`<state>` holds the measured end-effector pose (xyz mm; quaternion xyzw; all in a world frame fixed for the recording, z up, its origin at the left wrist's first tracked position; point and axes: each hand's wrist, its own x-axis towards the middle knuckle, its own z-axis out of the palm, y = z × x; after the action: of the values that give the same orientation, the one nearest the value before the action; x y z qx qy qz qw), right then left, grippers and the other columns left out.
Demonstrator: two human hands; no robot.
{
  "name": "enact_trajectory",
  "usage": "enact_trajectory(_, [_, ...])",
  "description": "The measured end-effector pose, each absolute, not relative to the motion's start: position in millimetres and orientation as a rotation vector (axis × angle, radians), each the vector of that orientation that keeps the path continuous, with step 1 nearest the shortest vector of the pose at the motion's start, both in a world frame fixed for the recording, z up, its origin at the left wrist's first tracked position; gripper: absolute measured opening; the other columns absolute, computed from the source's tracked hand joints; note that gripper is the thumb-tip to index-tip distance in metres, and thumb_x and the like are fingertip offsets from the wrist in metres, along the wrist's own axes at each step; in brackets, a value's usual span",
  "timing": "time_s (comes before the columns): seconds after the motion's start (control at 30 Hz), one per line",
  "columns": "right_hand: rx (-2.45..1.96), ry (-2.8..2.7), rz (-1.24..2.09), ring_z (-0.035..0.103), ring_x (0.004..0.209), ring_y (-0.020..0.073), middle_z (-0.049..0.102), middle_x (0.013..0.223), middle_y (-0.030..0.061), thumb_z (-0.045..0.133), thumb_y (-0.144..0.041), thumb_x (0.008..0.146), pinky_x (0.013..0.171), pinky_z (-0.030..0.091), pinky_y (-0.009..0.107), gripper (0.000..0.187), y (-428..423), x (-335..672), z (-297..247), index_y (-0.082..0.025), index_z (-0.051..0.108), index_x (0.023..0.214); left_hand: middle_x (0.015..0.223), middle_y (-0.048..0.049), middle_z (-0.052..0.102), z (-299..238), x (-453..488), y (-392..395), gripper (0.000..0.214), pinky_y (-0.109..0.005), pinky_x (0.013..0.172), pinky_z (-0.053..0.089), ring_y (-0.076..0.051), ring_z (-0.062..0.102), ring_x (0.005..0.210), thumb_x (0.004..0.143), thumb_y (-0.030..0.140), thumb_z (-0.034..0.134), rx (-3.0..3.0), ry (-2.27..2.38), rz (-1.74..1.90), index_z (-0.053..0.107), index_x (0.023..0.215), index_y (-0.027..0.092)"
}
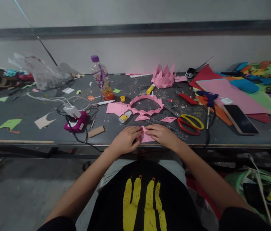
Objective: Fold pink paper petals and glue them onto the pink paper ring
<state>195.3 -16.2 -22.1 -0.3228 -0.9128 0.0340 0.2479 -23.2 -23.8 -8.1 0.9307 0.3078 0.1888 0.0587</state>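
Sm. pink paper pc. point(147, 138) at table's point(53, 132) front edge, approx. mid-length: plain, matte, narrow at top, wider & flat below, part hidden under fingers. L hand point(127, 140): fingers bent, tips on its L side; R hand point(162, 134): fingers bent, tips on upper R; can't tell if either's pinching. Pink zigzag ring point(147, 112) farther from front edge
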Motion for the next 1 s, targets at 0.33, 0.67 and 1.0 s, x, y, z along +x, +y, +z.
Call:
enact_trajectory(0.33, [-0.847, -2.487, 0.144, 0.060, 0.104, 0.0193, 0.065, 0.110, 0.0099, 0.045, -0.015, 0.090, 0.089, 0.051, 0.037, 0.025, -13.7, 195.8, -26.2, -0.019, 0.068, 0.099, 0.123, -0.0125, 0.059, -7.2, -22.8, -25.3, 0.036, -0.041, 0.098, 0.042, -0.023, 0.052, 0.117, 0.083, 0.021, 0.045, 2.835, 0.966, 0.505, 0.055, 0.117, 0.013])
enact_trajectory(0.67, [-0.910, -2.531, 0.095, 0.059, 0.102, 0.0207, 0.065, 0.110, 0.0098, 0.046, -0.013, 0.087, 0.089, 0.047, 0.037, 0.025, -15.7, 193.7, -20.2, -0.018, 0.067, 0.101, 0.129, -0.0130, 0.054, -0.5, -14.7, -24.9, 0.038, -0.039, 0.100, 0.038, -0.024, 0.046, 0.122, 0.083, 0.022, 0.044, 2.898, 1.033, 0.327, 0.052, 0.118, 0.011])
enact_trajectory(1.0, [-1.308, -2.462, -0.035, 0.057, 0.085, 0.0218, 0.072, 0.078, 0.0054, 0.053, -0.020, 0.083, 0.080, 0.036, 0.037, 0.017, -37.9, 182.1, 3.8, -0.018, 0.070, 0.081, 0.131, -0.0128, 0.053, 5.0, -10.6, -28.9, 0.042, -0.039, 0.097, 0.037, -0.026, 0.049, 0.116, 0.083, 0.030, 0.045, 2.962, 1.080, 0.216, 0.051, 0.120, 0.010])
